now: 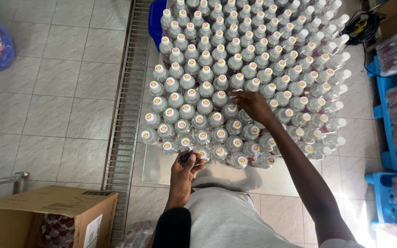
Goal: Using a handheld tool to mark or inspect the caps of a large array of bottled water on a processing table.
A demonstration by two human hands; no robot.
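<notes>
Clear plastic bottles [207, 92] with round white caps crowd a shiny steel table [235, 177] (too many to count). Right hand [252, 104] rests open-fingered on caps; left hand [185, 166] grips 1 small dark object [185, 157].

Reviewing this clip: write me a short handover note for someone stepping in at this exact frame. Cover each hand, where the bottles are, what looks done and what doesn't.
Left hand: at the near edge of the table, closed on a small dark object; what it is cannot be told.
Right hand: stretched over the capped bottles, fingertips on the tops around the middle of the block, gripping nothing.
Bottles: packed upright in tight rows on the metal table, all visibly capped.
Nearby: open cardboard box on the floor at left, blue crates at right.
Done or left: nothing visible marks treated bottles from untreated ones.
</notes>
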